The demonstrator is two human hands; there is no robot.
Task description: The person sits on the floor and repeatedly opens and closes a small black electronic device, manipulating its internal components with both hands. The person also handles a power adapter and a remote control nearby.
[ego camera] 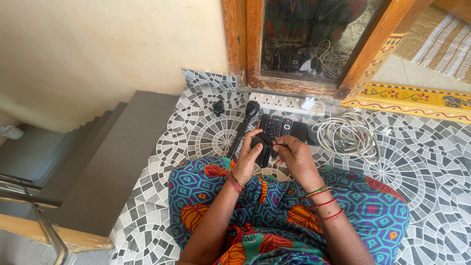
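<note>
I sit on a patterned tile floor with a small black pouch-like object (262,147) held above my lap. My left hand (249,158) wraps its left side, and my right hand (293,156) pinches its right edge with fingers bent. Just beyond my hands lie two black remote controls (275,126) side by side and a flat black case (299,131). A long black torch-shaped device (244,126) lies diagonally to the left of them. What the pouch contains is hidden.
A white power strip (284,104) with a white plug lies by the wooden door frame (294,86). A coil of white cable (349,136) rests at the right. A small black adapter (218,106) sits at left. Stairs (113,162) drop down at the left.
</note>
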